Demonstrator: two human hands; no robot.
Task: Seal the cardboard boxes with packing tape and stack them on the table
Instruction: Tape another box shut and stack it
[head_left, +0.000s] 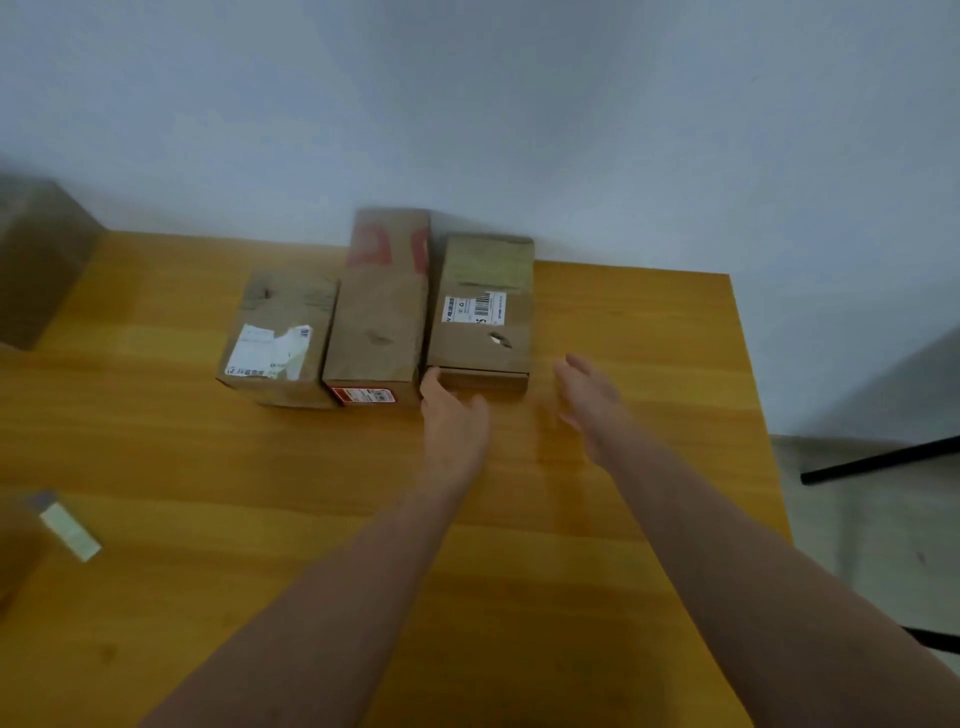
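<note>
Three boxes sit in a row at the worktop far edge. Barcode box is rightmost. Tall box touches its left side, torn-label box is left of that. Left hand is loose and wide, touching the barcode box's near-left corner. Right hand is flat and wide, just off its near-right corner, holding nothing.

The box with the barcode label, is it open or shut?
Shut. The box shows a flat, closed top with the label on it; no flap stands up.
</note>
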